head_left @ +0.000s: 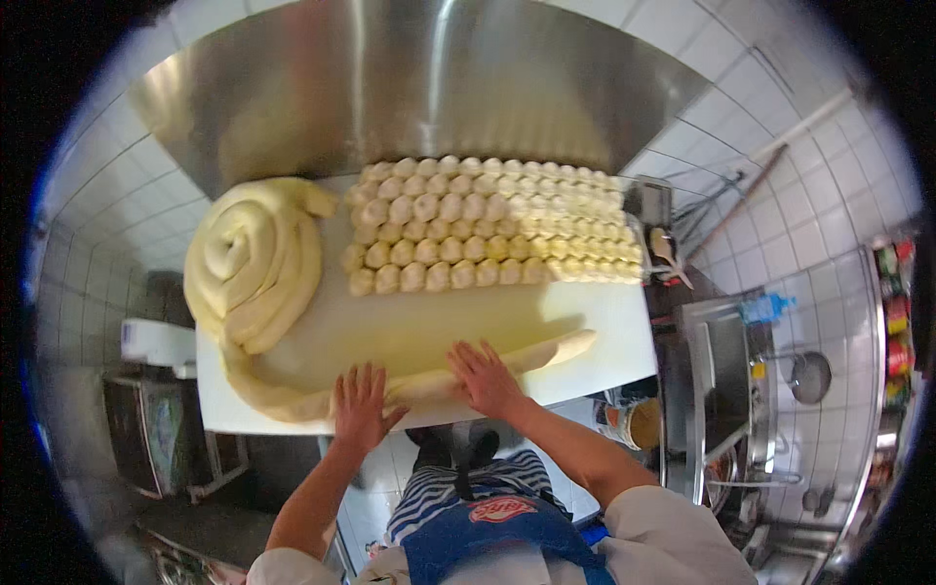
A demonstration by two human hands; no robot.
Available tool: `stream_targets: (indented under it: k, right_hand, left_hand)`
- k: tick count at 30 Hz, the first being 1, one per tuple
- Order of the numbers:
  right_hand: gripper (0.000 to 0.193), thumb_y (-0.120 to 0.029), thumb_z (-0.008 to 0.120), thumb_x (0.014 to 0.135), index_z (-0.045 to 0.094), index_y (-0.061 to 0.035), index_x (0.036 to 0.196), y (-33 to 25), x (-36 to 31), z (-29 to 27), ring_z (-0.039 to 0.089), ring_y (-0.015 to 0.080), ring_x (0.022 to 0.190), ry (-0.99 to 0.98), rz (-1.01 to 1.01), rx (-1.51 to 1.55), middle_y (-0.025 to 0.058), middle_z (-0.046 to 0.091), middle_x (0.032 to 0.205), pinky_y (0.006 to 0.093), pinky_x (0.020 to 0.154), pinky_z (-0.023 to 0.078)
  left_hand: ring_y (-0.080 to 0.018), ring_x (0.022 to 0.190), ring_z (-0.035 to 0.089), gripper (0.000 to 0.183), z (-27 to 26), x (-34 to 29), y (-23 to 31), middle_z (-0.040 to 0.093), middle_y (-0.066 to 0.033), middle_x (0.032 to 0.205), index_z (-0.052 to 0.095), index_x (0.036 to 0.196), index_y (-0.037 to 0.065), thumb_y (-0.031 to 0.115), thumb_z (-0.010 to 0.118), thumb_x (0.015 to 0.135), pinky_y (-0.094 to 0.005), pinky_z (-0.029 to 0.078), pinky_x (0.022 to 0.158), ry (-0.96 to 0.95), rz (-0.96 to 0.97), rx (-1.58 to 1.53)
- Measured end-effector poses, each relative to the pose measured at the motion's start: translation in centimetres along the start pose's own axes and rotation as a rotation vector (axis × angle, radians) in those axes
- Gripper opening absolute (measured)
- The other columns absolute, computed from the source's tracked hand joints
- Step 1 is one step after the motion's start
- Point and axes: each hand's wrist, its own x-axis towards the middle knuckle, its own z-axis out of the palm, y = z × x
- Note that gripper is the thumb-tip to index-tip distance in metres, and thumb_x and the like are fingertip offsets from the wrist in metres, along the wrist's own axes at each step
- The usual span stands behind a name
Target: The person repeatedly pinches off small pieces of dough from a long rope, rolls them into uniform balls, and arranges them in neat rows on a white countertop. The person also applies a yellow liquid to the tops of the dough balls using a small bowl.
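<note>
A long rope of pale dough (429, 387) runs along the near edge of the white work table (322, 336). My left hand (361, 405) lies flat on the rope with its fingers spread. Farther right, my right hand (483, 380) rests palm down on the same rope, fingers stretched out. The rope's free end tapers at the right. At the left, it joins a thick coil of dough (258, 258) wound in a spiral. Behind the rope, many round dough balls (439, 278) sit in close rows. Neither hand grips anything.
A steel panel (390, 88) stands behind the table. A dark container with utensils (663, 249) is beside the dough balls at the right. Farther right is a steel sink (726, 390) with a blue bottle (767, 308) near it. A bucket (639, 424) stands below the table's right end.
</note>
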Motion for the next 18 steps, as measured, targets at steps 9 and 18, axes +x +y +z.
stream_targets:
  k: [9, 18]
  right_hand:
    - [0.058, -0.023, 0.071, 0.086, 0.055, -0.0081, 0.140, 11.8, -12.6, -4.9, 0.052, 0.0307, 0.129, -0.079, 0.393, 0.057, 0.0136, 0.058, 0.132, 0.0494, 0.116, 0.033]
    - [0.080, -0.041, 0.071, 0.085, 0.042, -0.0021, 0.150, 14.2, -11.2, -2.2, 0.040, 0.0325, 0.145, 0.265, 0.049, 0.187, 0.0186, 0.044, 0.154, 0.0516, 0.121, 0.028]
  left_hand:
    - [-0.0333, 0.092, 0.066, 0.058, -0.1, 2.7, -2.8, 0.065, -0.0116, 0.099, 0.063, 0.121, 0.011, 0.036, 0.085, 0.073, -0.0456, 0.053, 0.081, 0.219, 0.164, -0.095]
    - [-0.0390, 0.130, 0.050, 0.090, -0.1, 10.0, 11.4, 0.054, -0.0197, 0.141, 0.048, 0.144, 0.006, 0.048, 0.084, 0.073, -0.0516, 0.034, 0.114, 0.050, 0.323, -0.199]
